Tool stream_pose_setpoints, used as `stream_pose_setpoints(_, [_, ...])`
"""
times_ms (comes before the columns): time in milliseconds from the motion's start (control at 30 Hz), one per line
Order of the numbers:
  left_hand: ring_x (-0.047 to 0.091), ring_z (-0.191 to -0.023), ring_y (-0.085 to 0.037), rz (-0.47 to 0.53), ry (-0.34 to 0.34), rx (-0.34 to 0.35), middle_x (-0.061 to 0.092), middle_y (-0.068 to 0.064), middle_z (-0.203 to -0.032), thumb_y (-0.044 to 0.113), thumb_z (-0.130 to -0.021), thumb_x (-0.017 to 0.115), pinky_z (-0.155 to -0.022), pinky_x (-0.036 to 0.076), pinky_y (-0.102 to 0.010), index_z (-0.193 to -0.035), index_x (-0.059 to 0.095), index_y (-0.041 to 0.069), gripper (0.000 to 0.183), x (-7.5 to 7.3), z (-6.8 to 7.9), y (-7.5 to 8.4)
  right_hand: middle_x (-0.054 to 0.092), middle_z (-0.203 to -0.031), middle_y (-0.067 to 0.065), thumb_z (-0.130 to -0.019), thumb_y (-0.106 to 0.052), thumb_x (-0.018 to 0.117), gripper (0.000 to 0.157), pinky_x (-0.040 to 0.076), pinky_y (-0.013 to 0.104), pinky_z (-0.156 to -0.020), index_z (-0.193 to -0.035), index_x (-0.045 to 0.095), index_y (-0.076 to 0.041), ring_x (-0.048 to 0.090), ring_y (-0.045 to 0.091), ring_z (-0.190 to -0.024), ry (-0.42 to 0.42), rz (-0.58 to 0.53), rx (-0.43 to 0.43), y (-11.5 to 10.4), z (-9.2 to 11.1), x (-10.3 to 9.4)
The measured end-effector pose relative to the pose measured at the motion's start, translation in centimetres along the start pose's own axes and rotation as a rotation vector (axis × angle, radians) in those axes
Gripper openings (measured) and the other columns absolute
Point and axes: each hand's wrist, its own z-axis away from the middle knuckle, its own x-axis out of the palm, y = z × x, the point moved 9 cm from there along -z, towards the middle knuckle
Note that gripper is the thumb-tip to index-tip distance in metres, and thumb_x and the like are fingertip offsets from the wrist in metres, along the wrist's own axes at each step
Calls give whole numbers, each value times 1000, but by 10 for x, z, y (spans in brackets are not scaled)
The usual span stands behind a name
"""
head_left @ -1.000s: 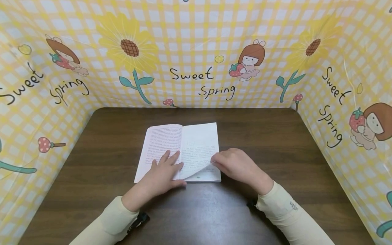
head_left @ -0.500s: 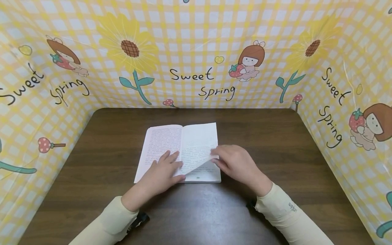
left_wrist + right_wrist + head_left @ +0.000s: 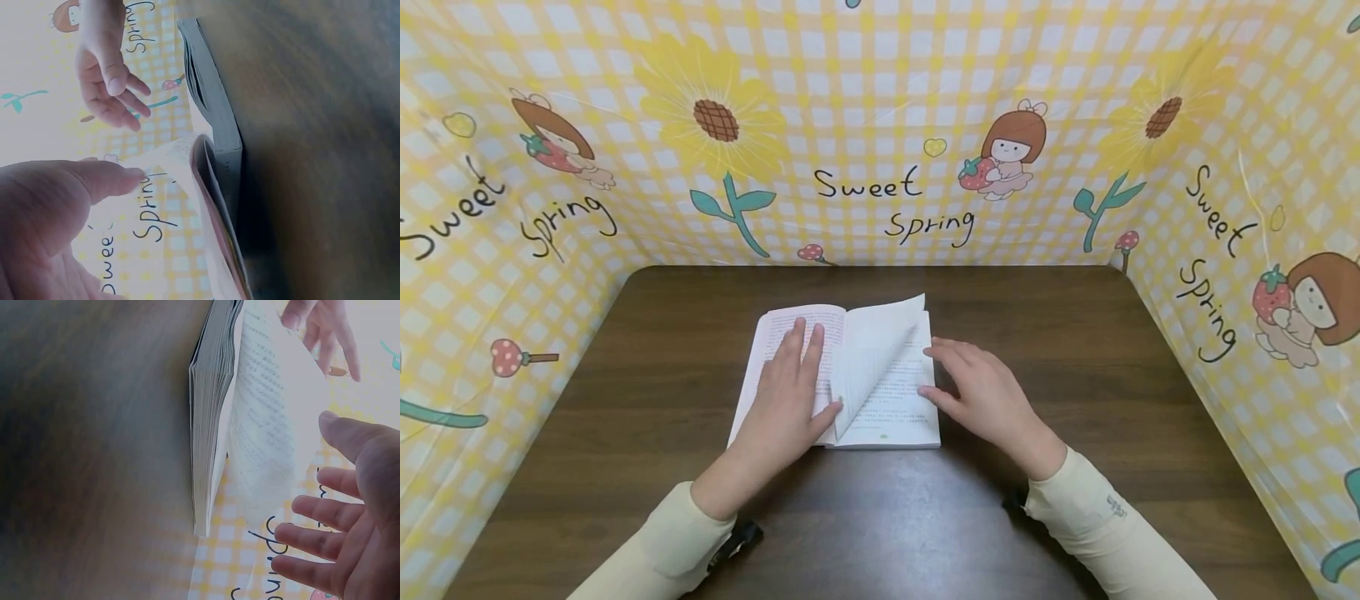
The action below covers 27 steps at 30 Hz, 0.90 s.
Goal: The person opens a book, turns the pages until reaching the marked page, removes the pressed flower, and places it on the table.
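An open book [image 3: 898,412] with printed pages lies on the dark wooden table. One leaf [image 3: 868,354] stands raised and curled, its lower corner bent over toward the left page. My left hand [image 3: 782,396] is over the left page with its fingers extended, and the thumb is at the edge of the curled leaf. Whether the thumb presses on the paper is hard to tell. Beside the book's right edge is my right hand [image 3: 992,396], fingers spread and holding nothing. In the right wrist view the lifted leaf [image 3: 269,419] stands away from the thick page block [image 3: 212,400].
The brown table [image 3: 880,517] extends around the book on all sides. Yellow-and-white checked cloth [image 3: 865,100] with printed sunflowers and lettering walls in the back and both sides. A black strap [image 3: 735,543] shows at the left sleeve.
The right hand has released the leaf, which has swung leftward from the lower right corner. My left hand has shifted up the left page, its thumb now by the leaf.
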Motion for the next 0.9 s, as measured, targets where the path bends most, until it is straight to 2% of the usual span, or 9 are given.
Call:
stream_pose_setpoints(133, [5,-156,-45,-80,-24,20,-4,-17,-172,27,-83,84,-113,17,-78,-166,9,18,113,0,0,0,59,-146,9,-93,-46,75,55,48,51,-107,-135,63,-13,57,29,-133,-44,3,-7,0,1,6])
stream_pose_setpoints(333, [6,-158,-43,-120,-142,88,8,-12,-173,13,-91,73,-114,10,-79,-165,24,24,90,10,4,5,53,-152,12,-93,-44,75,59,42,49,-114,-140,61,-11,52,30,-139,-154,24,-96,-7,4,21])
stream_pose_setpoints(500, [17,-156,-42,-99,-204,86,19,-9,-171,8,-97,64,-113,18,-78,-162,34,22,72,14,6,4,43,-161,10,-92,-47,75,70,31,52,-121,-149,53,-14,42,31,-147,-305,21,-159,-12,10,37])
stream_pose_setpoints(600, [22,-155,-42,-94,-227,72,22,-9,-171,7,-99,61,-111,23,-78,-160,37,20,68,16,7,2,38,-164,8,-91,-52,74,76,26,54,-123,-154,48,-17,37,32,-151,-382,14,-175,-13,14,45])
stream_pose_setpoints(900, [30,-152,-43,-66,-331,29,32,-11,-167,5,-103,53,-106,32,-78,-157,43,18,57,25,10,-5,31,-167,7,-88,-59,72,88,19,59,-123,-160,39,-20,28,33,-155,-483,-53,-184,-17,21,55])
